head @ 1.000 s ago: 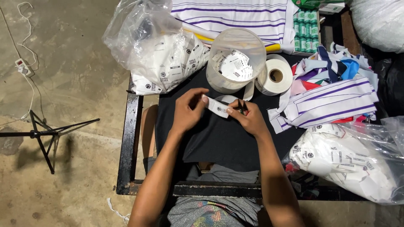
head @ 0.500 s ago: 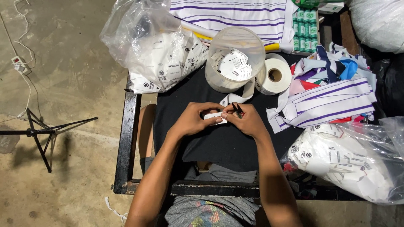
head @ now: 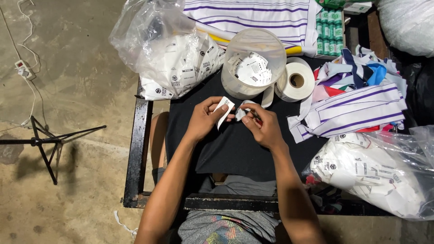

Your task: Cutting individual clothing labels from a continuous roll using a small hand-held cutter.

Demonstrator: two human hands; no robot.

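**Ana:** Tag (head: 224, 110) up between the fingers of the left hand (head: 203, 119), a narrow white strip of card, held just above the black cloth (head: 235, 149) in front of the clear plastic tub (head: 253, 63).

**Ben:** And the grip? The left hand is curled, thumb and fingertips pinching the strip near its top end, the lower end hanging free. The right hand (head: 264, 129) is closed too, fingers bunched on a small crumpled white piece (head: 242, 110); there may be a thin dark tool in there as well, but I cannot tell.

**Ana:** Which way does the tag run?

**Ben:** Long axis is steep on the picture, leaning slightly: top end toward the tub, bottom end back toward the person and a touch left. The printed face looks turned to the camera.

**Ana:** Risks, as I judge them: that pinch is only at one end, so a loosened thumb could let the strip drop onto the cloth, or twist so the two pieces meet crooked.

**Ben:** The hands are nearly touching, too, so the crumpled piece could snag the tag's edge and bend it. And the roll of white tape (head: 296, 81) and the tub sit near; a wide elbow swing could knock them. The bag of tags (head: 181, 63) at the left is well apart.
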